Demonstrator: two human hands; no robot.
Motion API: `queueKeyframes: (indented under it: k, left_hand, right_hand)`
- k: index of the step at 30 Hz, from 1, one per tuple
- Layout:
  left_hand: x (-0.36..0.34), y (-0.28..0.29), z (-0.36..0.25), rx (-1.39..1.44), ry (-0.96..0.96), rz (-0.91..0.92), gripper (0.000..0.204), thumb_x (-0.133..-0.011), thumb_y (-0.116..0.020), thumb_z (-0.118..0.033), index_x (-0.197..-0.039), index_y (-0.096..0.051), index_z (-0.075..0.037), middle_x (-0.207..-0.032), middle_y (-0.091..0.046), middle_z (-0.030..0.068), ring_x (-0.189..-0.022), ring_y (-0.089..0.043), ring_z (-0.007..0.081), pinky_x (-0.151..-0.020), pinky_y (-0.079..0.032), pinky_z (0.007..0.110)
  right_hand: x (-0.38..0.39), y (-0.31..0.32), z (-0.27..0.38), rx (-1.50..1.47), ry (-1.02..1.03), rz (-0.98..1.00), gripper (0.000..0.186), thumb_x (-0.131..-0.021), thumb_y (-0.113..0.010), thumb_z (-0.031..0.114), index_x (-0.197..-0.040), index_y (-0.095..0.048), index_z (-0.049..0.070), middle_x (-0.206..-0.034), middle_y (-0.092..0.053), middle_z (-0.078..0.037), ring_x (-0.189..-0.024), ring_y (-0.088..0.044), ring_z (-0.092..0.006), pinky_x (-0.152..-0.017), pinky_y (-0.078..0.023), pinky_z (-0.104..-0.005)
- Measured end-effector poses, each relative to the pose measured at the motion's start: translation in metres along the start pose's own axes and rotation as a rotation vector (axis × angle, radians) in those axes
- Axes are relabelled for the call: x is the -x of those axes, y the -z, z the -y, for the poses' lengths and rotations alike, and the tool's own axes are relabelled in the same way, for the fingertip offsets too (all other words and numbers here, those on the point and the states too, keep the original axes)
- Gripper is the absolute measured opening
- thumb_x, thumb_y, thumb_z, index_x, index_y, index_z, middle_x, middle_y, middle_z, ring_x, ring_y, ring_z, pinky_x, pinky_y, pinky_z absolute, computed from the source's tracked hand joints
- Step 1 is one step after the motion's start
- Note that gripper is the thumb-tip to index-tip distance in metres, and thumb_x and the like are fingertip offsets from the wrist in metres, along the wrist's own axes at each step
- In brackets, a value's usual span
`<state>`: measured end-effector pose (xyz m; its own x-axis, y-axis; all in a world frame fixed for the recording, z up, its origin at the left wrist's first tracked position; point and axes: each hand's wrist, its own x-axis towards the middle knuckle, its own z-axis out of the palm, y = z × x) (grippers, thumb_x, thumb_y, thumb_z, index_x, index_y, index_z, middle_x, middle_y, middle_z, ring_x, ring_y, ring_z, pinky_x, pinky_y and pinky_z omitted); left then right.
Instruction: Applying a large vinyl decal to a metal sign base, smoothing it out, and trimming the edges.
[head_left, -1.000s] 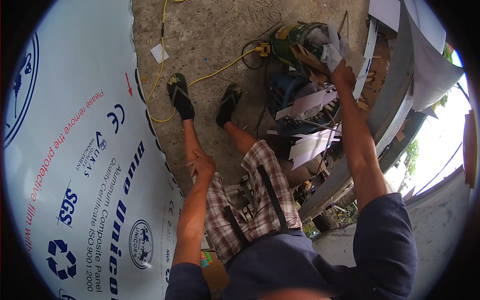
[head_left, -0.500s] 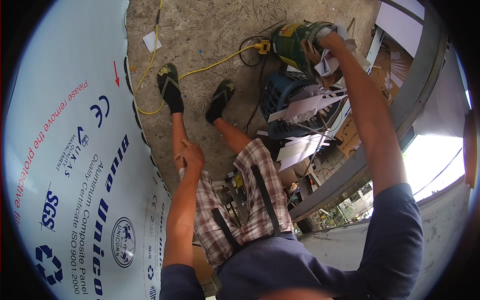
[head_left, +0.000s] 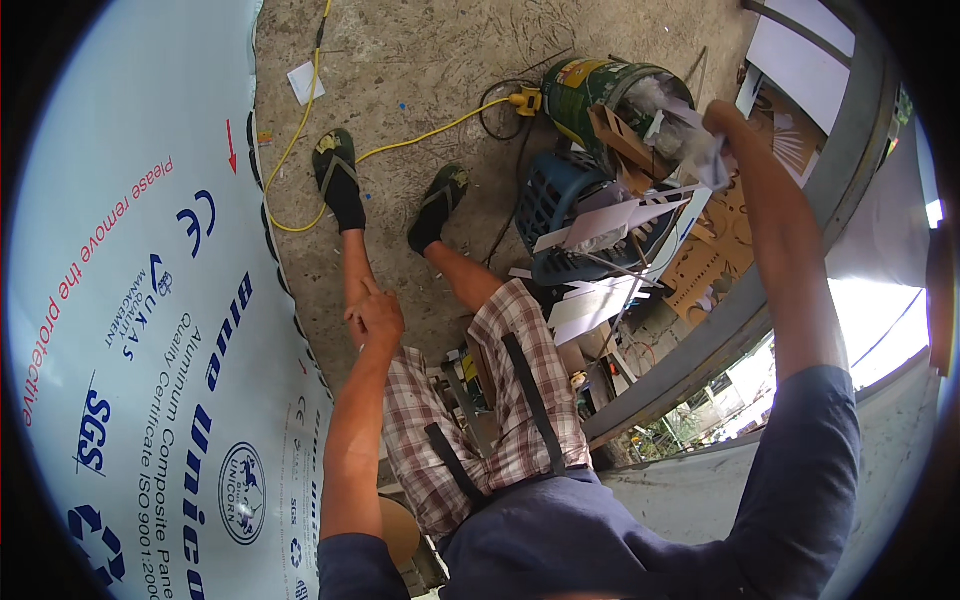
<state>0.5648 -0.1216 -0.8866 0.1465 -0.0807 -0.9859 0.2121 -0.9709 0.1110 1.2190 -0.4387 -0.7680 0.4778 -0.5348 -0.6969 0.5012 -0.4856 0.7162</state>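
My right hand (head_left: 728, 122) reaches out at the upper right, beside the mouth of a green and yellow bucket (head_left: 572, 100) lying on its side. Its fingers are closed on a crumpled piece of whitish plastic (head_left: 711, 163), slightly blurred. More clear plastic (head_left: 655, 100) and brown cardboard strips (head_left: 628, 150) stick out of the bucket. My left hand (head_left: 380, 316) is by my lower leg, fingers partly stretched and apart, with nothing visible in it.
A blue plastic basket (head_left: 545, 205) with white offcuts (head_left: 605, 222) stands below the bucket. A yellow cord (head_left: 425, 134) crosses the concrete floor. The large film-covered panel (head_left: 150, 330) fills the left side. A grey metal beam (head_left: 690, 370) runs along the right.
My right hand has come out of the bucket's mouth, moving right and slightly nearer, with the crumpled plastic. Cardboard strips now show at the mouth. My left hand has barely moved.
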Motion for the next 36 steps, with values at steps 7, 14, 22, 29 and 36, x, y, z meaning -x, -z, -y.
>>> queueKeyframes:
  k: [7, 14, 22, 29, 36]
  left_hand:
    - [0.008, 0.044, -0.013, -0.048, -0.038, 0.138, 0.055, -0.090, -0.064, -0.026, -0.144, -0.055, -0.016, -0.164, -0.019, 0.0204, -0.106, -0.062, 0.0591, -0.042, -0.058, 0.037]
    - [-0.005, 0.012, 0.003, 0.244, -0.021, 0.087, 0.042, -0.100, -0.050, -0.032, -0.137, -0.063, -0.016, -0.161, -0.033, 0.0146, -0.135, -0.049, 0.0384, -0.099, -0.042, 0.069]
    - [-0.006, -0.017, 0.002, -0.123, 0.001, 0.044, 0.033, -0.089, -0.064, -0.023, -0.119, -0.074, -0.010, -0.164, -0.026, 0.0158, -0.100, -0.064, 0.0563, -0.054, -0.060, 0.051]
    - [0.008, -0.018, 0.002, 0.172, -0.033, -0.090, 0.033, -0.086, -0.068, -0.033, -0.112, -0.070, -0.012, -0.162, -0.031, 0.0125, -0.103, -0.057, 0.0620, -0.036, -0.056, 0.042]
    - [0.027, -0.017, -0.005, -0.154, -0.059, -0.200, 0.027, -0.083, -0.069, -0.023, -0.108, -0.068, -0.013, -0.121, -0.052, 0.0115, -0.072, -0.063, 0.0457, -0.039, -0.053, 0.045]
  right_hand:
    - [-0.014, -0.046, 0.041, -1.112, 0.044, -0.173, 0.058, -0.094, -0.049, 0.047, -0.112, -0.065, -0.006, -0.112, -0.067, -0.029, -0.088, -0.071, -0.0461, -0.084, -0.054, -0.0578]
    - [-0.005, -0.108, 0.051, -1.008, -0.184, -0.973, 0.049, -0.096, -0.047, 0.047, -0.120, -0.069, 0.010, -0.122, -0.064, -0.025, -0.120, -0.056, -0.0424, -0.099, -0.045, -0.0539]
    - [0.019, -0.082, 0.151, -1.019, -0.187, -0.817, 0.053, -0.100, -0.036, 0.053, -0.125, -0.067, 0.018, -0.131, -0.061, -0.012, -0.121, -0.051, -0.0416, -0.098, -0.044, -0.0600]
    - [-0.034, -0.079, 0.157, -0.814, -0.550, -0.962, 0.054, -0.100, -0.034, 0.058, -0.124, -0.065, 0.020, -0.130, -0.057, -0.012, -0.118, -0.048, -0.0443, -0.092, -0.042, -0.0614]
    - [-0.085, -0.100, 0.175, -0.732, -0.634, -1.043, 0.047, -0.098, -0.040, 0.052, -0.115, -0.064, 0.014, -0.122, -0.060, -0.012, -0.112, -0.050, -0.0426, -0.085, -0.046, -0.0573]
